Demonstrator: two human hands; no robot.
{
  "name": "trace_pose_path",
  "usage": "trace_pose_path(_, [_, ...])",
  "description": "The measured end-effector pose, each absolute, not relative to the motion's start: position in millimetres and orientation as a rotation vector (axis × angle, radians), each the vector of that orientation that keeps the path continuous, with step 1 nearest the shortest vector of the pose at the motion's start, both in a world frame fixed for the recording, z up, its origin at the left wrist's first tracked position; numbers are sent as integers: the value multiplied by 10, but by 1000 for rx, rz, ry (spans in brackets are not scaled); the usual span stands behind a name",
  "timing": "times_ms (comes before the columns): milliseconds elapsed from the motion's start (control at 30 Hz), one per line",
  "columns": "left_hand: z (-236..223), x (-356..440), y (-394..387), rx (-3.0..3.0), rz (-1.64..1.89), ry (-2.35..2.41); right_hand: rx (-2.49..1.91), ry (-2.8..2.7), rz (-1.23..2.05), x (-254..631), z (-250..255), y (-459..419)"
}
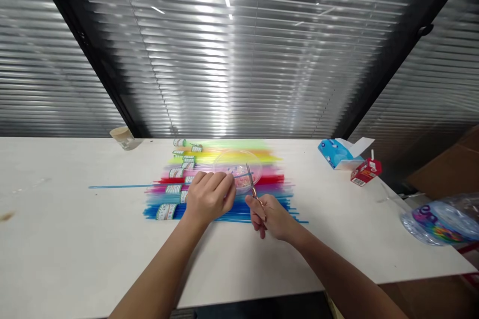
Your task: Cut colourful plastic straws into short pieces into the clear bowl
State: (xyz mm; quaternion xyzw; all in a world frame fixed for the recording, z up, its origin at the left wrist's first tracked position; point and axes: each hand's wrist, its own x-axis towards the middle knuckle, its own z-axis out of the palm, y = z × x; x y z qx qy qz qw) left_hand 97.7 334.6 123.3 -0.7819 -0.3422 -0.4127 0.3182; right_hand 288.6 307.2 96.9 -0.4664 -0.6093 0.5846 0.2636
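Note:
My left hand point(210, 196) is closed in a pinch on a long thin blue straw point(123, 186) that runs far out to the left across the white table point(75, 239). My right hand point(272, 217) grips a pair of scissors point(253, 185), their blades pointing up and away toward the straw's right end. Both hands hover over bundles of coloured straws point(224, 159) in green, yellow, pink, red, purple and blue, each bound with a paper band. A clear plastic bowl point(239, 167) sits on the bundles just beyond my fingers.
A small capped jar point(123, 137) stands at the table's far left edge. At the far right lie a blue tissue pack point(337, 153) and a red carton point(365, 171). A plastic bag with colourful contents point(443, 220) hangs off the right edge. Window blinds fill the background.

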Motion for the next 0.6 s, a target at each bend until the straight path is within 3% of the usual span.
trace_pose_path(433, [1232,973,3343,-2062,-1085,-915,-1297,-1698,1594,2898,982,3070])
trace_pose_path(600, [1235,963,3351,-2091,-1078,-884,-1439,-1825,1422,2921,1035,3048])
